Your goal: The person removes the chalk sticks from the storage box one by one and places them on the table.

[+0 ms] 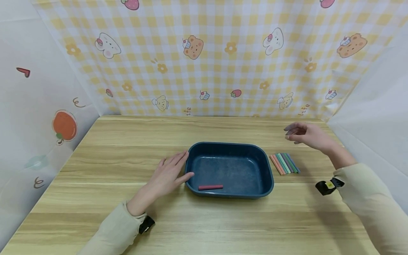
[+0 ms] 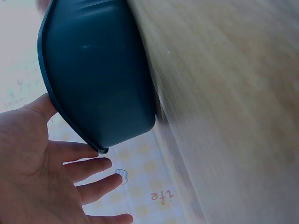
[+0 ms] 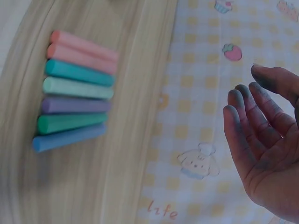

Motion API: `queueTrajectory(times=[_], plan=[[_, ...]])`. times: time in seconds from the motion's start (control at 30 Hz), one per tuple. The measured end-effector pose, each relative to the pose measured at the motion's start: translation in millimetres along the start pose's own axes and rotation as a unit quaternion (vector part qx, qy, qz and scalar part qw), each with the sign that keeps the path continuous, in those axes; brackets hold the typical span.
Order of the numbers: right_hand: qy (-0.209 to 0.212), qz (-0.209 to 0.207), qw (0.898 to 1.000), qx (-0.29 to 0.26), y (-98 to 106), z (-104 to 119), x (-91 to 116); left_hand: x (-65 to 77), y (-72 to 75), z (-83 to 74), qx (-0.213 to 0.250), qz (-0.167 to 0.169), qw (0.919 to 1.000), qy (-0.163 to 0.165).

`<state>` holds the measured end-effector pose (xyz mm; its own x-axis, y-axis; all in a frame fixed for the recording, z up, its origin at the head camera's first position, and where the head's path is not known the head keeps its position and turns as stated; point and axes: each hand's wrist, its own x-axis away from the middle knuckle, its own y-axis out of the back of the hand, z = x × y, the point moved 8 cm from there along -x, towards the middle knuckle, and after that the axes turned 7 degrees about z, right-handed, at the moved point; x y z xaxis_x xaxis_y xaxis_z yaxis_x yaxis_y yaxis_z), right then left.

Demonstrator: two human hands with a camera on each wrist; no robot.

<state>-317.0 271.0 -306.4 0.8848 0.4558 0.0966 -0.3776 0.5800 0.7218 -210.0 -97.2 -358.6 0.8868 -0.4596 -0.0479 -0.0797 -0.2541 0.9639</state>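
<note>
A dark blue rectangular tray (image 1: 229,170) sits mid-table, with one dark red chalk stick (image 1: 210,187) lying along its near wall. My left hand (image 1: 169,175) touches the tray's left rim, fingers extended; in the left wrist view the thumb and index finger of that hand (image 2: 42,154) meet the rim of the tray (image 2: 100,74). To the right of the tray lies a row of several coloured chalk sticks (image 1: 284,163). Above and behind them hovers my right hand (image 1: 309,135), holding nothing. In the right wrist view its loosely bent fingers (image 3: 243,130) carry grey dust, apart from the chalks (image 3: 77,105).
The wooden table (image 1: 127,152) ends at a yellow checked cloth (image 1: 223,71) hanging behind it. White printed sheets (image 1: 41,106) hang at the left and right. A black wrist strap (image 1: 328,186) hangs from the right sleeve.
</note>
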Motion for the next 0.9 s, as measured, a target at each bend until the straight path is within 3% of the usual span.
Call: queueTrajectory(times=[0.2, 0.43, 0.9], plan=[[0.011, 0.026, 0.999, 0.019, -10.5, 27.9, -11.8, -0.2, -0.8, 0.6, 0.002, 0.000, 1.0000, 0.000], [0.058, 0.060, 0.996, 0.016, -26.6, 57.5, -26.4, -0.1, -1.1, 0.8, -0.001, -0.002, 1.0000, -0.002], [0.126, 0.121, 0.985, 0.006, -61.6, 99.6, -43.6, 0.5, 0.2, 0.2, -0.001, -0.005, 1.0000, -0.003]])
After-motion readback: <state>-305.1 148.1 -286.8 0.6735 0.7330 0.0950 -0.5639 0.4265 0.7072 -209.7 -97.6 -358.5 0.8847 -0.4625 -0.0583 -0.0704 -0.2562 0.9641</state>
